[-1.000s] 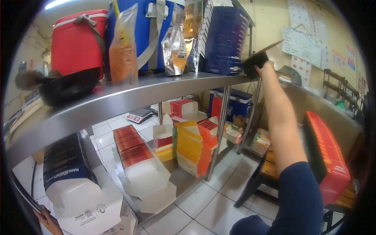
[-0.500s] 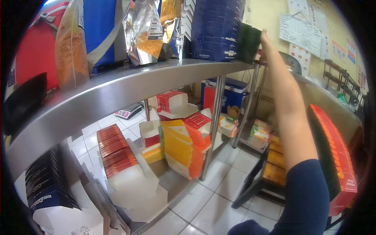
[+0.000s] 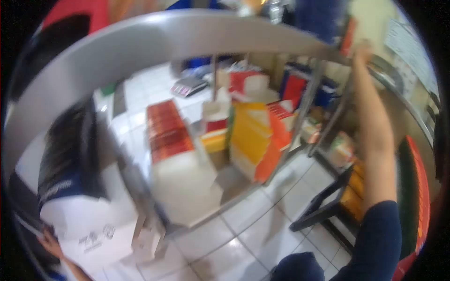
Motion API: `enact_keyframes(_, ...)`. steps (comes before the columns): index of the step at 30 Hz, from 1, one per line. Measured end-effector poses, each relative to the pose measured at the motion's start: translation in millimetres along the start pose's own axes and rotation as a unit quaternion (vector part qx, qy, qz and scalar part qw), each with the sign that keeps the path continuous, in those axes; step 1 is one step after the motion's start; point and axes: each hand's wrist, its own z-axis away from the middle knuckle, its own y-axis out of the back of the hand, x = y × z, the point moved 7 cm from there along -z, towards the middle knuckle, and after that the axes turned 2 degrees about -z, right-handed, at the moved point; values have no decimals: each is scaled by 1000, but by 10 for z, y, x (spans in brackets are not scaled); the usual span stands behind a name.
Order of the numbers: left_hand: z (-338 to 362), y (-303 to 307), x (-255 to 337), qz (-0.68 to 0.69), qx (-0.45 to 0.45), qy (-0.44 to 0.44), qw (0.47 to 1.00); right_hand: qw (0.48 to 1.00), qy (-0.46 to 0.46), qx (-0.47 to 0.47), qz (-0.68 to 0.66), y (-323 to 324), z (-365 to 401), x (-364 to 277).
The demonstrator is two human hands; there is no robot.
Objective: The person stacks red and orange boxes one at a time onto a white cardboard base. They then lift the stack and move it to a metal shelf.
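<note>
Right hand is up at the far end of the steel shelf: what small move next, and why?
Likely hold the right hand steady and settle its hold before shifting anything. It is at full stretch at the end of the steel shelf, beside the dark blue cartons, and blur hides whether it grips anything.
</note>
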Motion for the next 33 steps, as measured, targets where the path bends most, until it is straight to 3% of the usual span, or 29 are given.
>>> enact_keyframes(1,33,-23,-12,75,33,6,997,994,-57,19,-89,254,183,-179)
enact_keyframes(2,67,-19,128,49,36,-43,997,989,-67,104,-85,350,255,-205)
enact_keyframes(3,104,-44,329,28,33,-94,995,989,-18,87,-116,651,597,-690)
enact_keyframes(4,182,-91,505,61,24,-100,993,979,-51,131,-147,697,730,-677)
enact_keyframes(6,232,-127,561,104,12,-103,989,945,-39,89,-313,891,1049,-861)
enact_keyframes(8,262,-128,670,77,10,-83,994,910,-22,30,-412,1561,1814,-1804)
enact_keyframes(9,179,-111,532,54,20,-116,992,880,45,8,-473,1779,2112,-2116)
enact_keyframes(10,200,-130,574,54,20,-93,994,841,113,-10,-529,1977,2401,-2368)
enact_keyframes(11,240,-154,619,54,22,-70,996,789,235,-157,-546,2055,2754,-2755)
enact_keyframes(13,343,-184,873,61,37,-88,994,730,387,-355,-438,2150,3699,-3376)
enact_keyframes(14,379,-222,953,124,34,-92,987,677,317,-505,-431,1965,4197,-3541)
enact_keyframes(15,451,-232,1090,113,42,-102,987,627,255,-613,-408,1749,4722,-3596)
enact_keyframes(17,508,-238,1169,98,50,-101,989,601,337,-650,-320,1366,5560,-3568)
enact_keyframes(19,542,-258,1230,120,30,-101,987,525,387,-746,-138,963,6163,-3432)
enact_keyframes(25,651,-264,1425,121,30,-68,990,428,347,-826,-114,205,7037,-2703)
enact_keyframes(26,649,-270,1423,139,26,-78,987,439,343,-812,-177,191,7013,-2634)
enact_keyframes(30,627,-272,1372,155,27,-88,984,449,326,-800,-229,588,6650,-2624)
enact_keyframes(33,610,-262,1393,125,35,-93,987,487,309,-788,-213,711,6617,-2631)
